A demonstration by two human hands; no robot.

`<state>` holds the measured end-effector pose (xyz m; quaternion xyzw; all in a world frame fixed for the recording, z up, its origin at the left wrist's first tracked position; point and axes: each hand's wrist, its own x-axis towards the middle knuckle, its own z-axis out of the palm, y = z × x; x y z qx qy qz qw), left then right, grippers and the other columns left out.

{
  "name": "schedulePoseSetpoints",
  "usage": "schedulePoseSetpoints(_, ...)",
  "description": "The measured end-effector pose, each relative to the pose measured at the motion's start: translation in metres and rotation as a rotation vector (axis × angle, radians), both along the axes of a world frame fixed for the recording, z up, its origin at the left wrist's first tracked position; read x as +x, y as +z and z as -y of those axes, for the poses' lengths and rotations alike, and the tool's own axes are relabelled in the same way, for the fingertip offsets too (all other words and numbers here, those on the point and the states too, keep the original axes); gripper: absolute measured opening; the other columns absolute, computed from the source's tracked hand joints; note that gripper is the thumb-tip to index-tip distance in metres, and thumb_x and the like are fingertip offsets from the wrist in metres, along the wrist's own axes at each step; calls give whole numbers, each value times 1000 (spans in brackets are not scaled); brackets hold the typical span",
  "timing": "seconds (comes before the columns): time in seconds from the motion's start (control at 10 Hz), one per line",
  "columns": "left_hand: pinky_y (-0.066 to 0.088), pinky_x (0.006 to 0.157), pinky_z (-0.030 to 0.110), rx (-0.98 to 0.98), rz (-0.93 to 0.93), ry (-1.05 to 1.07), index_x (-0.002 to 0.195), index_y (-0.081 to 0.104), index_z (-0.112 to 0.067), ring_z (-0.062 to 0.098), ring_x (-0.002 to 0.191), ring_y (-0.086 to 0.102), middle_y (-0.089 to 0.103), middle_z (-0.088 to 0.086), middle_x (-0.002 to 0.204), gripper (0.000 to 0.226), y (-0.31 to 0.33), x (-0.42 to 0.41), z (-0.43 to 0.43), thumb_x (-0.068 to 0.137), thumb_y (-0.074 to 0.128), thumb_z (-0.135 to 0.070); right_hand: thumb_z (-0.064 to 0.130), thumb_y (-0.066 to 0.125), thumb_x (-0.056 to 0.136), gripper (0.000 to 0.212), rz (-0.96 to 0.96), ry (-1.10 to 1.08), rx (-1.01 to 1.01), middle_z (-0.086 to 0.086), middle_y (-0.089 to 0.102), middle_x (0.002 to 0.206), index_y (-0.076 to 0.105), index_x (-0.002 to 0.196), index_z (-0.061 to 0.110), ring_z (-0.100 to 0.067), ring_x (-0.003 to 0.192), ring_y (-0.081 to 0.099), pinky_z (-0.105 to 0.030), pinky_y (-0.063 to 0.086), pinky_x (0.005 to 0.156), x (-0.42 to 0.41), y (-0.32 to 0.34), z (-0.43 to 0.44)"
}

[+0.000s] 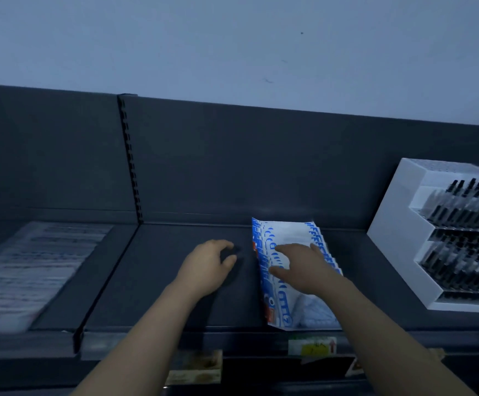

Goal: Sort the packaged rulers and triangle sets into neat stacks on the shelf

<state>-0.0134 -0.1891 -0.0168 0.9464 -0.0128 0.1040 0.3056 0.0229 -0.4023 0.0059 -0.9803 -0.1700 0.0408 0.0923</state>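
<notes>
Head view: the fanned stack of blue-and-white packets (pixel 285 232) lies on the shelf (pixel 175 295) right of centre. Its long axis runs from the front edge toward the back panel, and the packets are slipped sideways rather than squared. The right hand (pixel 304 267) is nearer: it rests flat on top, fingers spread, gripping nothing. The left hand (pixel 208 262) hovers just beside the stack's left edge, fingers loosely curled and empty, probably placed to square that side.
</notes>
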Motion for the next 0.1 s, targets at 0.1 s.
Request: schedulePoseSetpoints(0.1,44,103,34,23,18,19,130,57,-22,16,122,53,58,-2,134,38,15,-7,-40,95,53,-34,46,50,93,50,40,-6,32,2,51,139,46,137,23,-17,132,41,-43,8,118,-10,15,-35)
